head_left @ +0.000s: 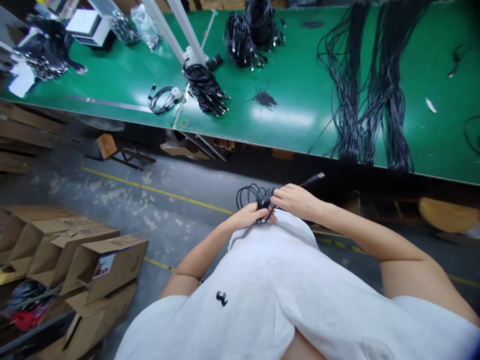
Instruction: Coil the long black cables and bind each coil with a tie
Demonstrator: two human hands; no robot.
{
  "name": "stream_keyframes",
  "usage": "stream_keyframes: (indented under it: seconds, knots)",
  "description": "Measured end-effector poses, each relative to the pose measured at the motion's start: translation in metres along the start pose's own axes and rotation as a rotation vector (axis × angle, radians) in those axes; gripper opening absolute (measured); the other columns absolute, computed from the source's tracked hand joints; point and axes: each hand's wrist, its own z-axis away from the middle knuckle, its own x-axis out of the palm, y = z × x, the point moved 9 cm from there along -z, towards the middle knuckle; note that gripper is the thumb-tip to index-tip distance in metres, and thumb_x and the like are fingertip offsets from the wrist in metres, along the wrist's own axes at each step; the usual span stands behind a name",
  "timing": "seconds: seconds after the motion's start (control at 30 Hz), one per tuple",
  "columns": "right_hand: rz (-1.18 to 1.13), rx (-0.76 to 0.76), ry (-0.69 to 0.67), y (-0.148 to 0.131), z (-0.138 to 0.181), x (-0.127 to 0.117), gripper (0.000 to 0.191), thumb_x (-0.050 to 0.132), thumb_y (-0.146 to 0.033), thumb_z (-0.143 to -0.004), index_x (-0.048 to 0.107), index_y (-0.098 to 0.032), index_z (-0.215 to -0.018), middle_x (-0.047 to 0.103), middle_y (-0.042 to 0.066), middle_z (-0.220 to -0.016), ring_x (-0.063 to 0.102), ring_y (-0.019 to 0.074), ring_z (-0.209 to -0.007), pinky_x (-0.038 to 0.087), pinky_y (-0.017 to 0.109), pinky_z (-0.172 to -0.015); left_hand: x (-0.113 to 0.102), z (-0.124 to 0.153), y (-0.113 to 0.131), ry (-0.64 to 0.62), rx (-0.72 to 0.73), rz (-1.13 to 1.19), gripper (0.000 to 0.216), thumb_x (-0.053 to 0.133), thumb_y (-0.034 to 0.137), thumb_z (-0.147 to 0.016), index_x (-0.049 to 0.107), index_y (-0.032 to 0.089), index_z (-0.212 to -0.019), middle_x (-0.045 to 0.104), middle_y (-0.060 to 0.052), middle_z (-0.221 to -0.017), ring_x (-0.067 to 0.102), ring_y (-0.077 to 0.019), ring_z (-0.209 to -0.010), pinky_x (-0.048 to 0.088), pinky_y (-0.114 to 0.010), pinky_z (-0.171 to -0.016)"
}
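Observation:
A coiled black cable (247, 196) is held in front of my waist, its loops sticking out to the left. My left hand (250, 216) is closed around the lower part of the coil, thumb across the strands. At the coil's right side my right hand (290, 199) pinches the cable with bent fingers. One cable end with a metal USB-type plug (318, 176) points up and right beyond the right hand. Where the fingers meet the strands, details are partly hidden.
Along the green workbench (292, 125) lie a bundle of coiled cables (205, 90), more coils (240, 40), short black ties (264, 98) and long loose cables (348, 110). A wooden stool (108, 146) stands under the bench edge. Cardboard boxes (120, 265) are stacked at left.

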Motion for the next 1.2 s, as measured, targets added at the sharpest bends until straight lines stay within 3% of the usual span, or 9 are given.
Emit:
stream_keyframes:
  seconds: [0.13, 0.33, 0.4, 0.5, 0.57, 0.7, 0.9, 1.1, 1.2]
  knots:
    - [-0.124, 0.084, 0.248, -0.008, 0.024, -0.016, 0.029, 0.036, -0.015, -0.096, 0.065, -0.018, -0.102, 0.063, 0.011, -0.112, 0.057, 0.0217, -0.101, 0.038, 0.042, -0.098, 0.012, 0.018, 0.003, -0.121, -0.024, 0.206, 0.033, 0.072, 0.04, -0.079, 0.065, 0.01, -0.093, 0.052, 0.001, -0.064, 0.052, -0.0114, -0.063, 0.051, -0.032, -0.075]
    - [-0.505, 0.457, 0.283, -0.001, 0.039, 0.016, 0.039, 0.055, -0.034, -0.089, 0.056, -0.021, -0.126, 0.059, 0.014, -0.123, 0.058, 0.027, -0.11, 0.05, 0.043, -0.09, 0.036, 0.042, 0.009, -0.325, -0.087, 0.35, 0.032, 0.073, 0.042, -0.077, 0.057, 0.015, -0.076, 0.045, 0.003, -0.06, 0.048, -0.0109, -0.058, 0.05, -0.032, -0.07]
    - [-0.644, 0.357, 0.32, -0.006, 0.018, 0.012, 0.046, 0.057, -0.034, -0.086, 0.052, -0.021, -0.13, 0.054, 0.015, -0.132, 0.052, 0.0272, -0.122, 0.046, 0.045, -0.098, 0.059, 0.051, 0.003, -0.499, -0.188, 0.334, 0.035, 0.075, 0.046, -0.073, 0.057, 0.016, -0.073, 0.046, 0.002, -0.059, 0.048, -0.0119, -0.056, 0.049, -0.033, -0.066]
    - [-0.894, 0.086, 0.279, -0.019, -0.014, 0.004, 0.023, 0.054, -0.03, -0.088, 0.065, -0.022, -0.106, 0.064, 0.009, -0.112, 0.058, 0.0217, -0.109, 0.046, 0.038, -0.096, 0.075, 0.064, 0.002, -0.645, -0.258, 0.249, 0.039, 0.077, 0.05, -0.07, 0.058, 0.016, -0.07, 0.046, 0.001, -0.056, 0.045, -0.0118, -0.051, 0.043, -0.03, -0.054]
    - [-1.056, 0.154, 0.315, -0.009, -0.023, 0.012, 0.015, 0.056, -0.03, -0.086, 0.067, -0.021, -0.088, 0.067, 0.005, -0.09, 0.062, 0.0182, -0.089, 0.048, 0.033, -0.086, 0.056, 0.058, 0.013, -0.474, -0.175, 0.203, 0.039, 0.076, 0.049, -0.072, 0.057, 0.015, -0.071, 0.04, 0.004, -0.052, 0.038, -0.0086, -0.046, 0.037, -0.026, -0.047]
    - [-1.61, 0.646, 0.649, 0.018, -0.021, 0.071, 0.022, 0.068, -0.038, -0.077, 0.057, -0.019, -0.074, 0.053, -0.004, -0.064, 0.051, 0.0107, -0.061, 0.048, 0.028, -0.069, -0.017, 0.051, 0.046, 0.071, 0.122, 0.207, 0.035, 0.075, 0.043, -0.075, 0.055, 0.014, -0.075, 0.029, 0.01, -0.051, 0.025, -0.0024, -0.041, 0.028, -0.017, -0.041]
    - [-2.442, 0.82, 0.809, -0.026, -0.061, 0.138, 0.037, 0.079, -0.04, -0.071, 0.051, -0.021, -0.083, 0.04, -0.01, -0.06, 0.039, 0.0042, -0.05, 0.052, 0.023, -0.063, -0.053, 0.059, 0.046, 0.314, 0.362, 0.351, 0.034, 0.075, 0.042, -0.077, 0.054, 0.016, -0.075, 0.028, 0.01, -0.052, 0.026, -0.0025, -0.04, 0.032, -0.016, -0.042]
    - [-2.354, 0.81, 1.015, 0.004, -0.058, 0.123, 0.039, 0.079, -0.04, -0.071, 0.046, -0.019, -0.075, 0.021, -0.013, -0.052, 0.016, 0.0023, -0.041, 0.023, 0.014, -0.035, -0.063, 0.055, 0.027, 0.392, 0.348, 0.54, 0.037, 0.059, 0.05, -0.089, 0.051, 0.017, -0.075, 0.034, 0.007, -0.058, 0.039, -0.0052, -0.05, 0.046, -0.02, -0.06]
    - [-2.152, 0.697, 0.829, 0.023, -0.055, 0.102, 0.038, 0.076, -0.043, -0.073, 0.047, -0.02, -0.082, 0.033, -0.012, -0.057, 0.029, 0.0028, -0.043, 0.038, 0.017, -0.044, -0.077, 0.055, 0.033, 0.413, 0.429, 0.616, 0.034, 0.06, 0.044, -0.09, 0.049, 0.016, -0.074, 0.029, 0.008, -0.057, 0.031, -0.0042, -0.046, 0.039, -0.017, -0.051]
